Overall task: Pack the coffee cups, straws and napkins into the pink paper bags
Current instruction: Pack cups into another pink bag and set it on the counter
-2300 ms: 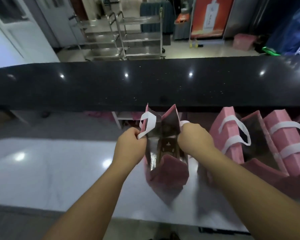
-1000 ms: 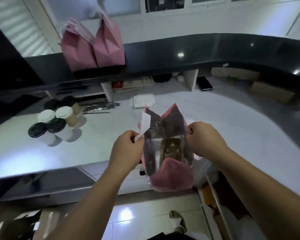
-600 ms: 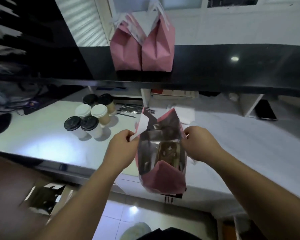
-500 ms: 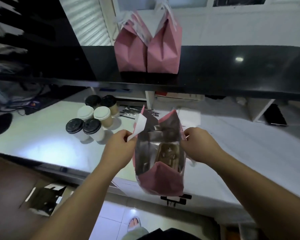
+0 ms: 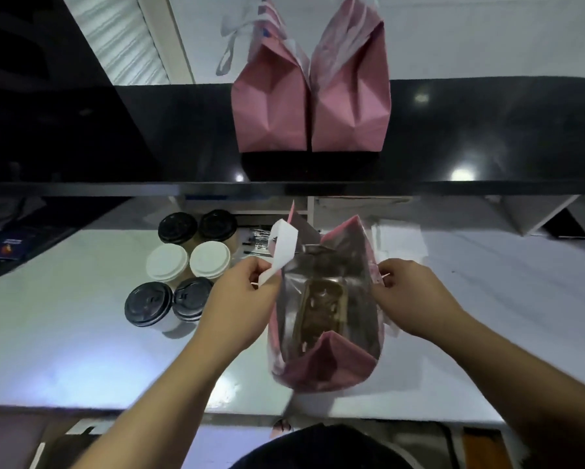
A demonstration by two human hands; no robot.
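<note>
Both hands hold an open pink paper bag (image 5: pixel 324 363) above the near part of the white surface (image 5: pixel 64 350), its mouth turned up toward the camera. The left hand (image 5: pixel 237 309) has its fingers curled round the bag's left rim, where a white handle strip (image 5: pixel 282 252) folds upward past the thumb, and the right hand (image 5: pixel 412 299) grips the right rim with curled fingers, so the two pull the mouth wide. Inside, the lining looks shiny and grey, and a brown cardboard insert (image 5: pixel 323 309) lies at the bottom (its exact form is hard to make out through the glare). To the left of the bag six coffee cups stand upright in a tight cluster on the surface, well apart from the hands: two with black lids (image 5: pixel 196 226) at the back, two with white lids (image 5: pixel 187 262) in the middle, and two more with black lids (image 5: pixel 167 304) nearest the person. Behind the bag's left rim a small heap of thin dark straws (image 5: pixel 259 240) lies flat, and a white stack that may be napkins (image 5: pixel 401 242) shows just beyond the right rim. On the raised black counter (image 5: pixel 487 130) at the back, two closed pink bags (image 5: pixel 309 96) stand side by side, touching, with white handles at their tops. A dark phone-like slab (image 5: pixel 565 226) leans at the far right.
</note>
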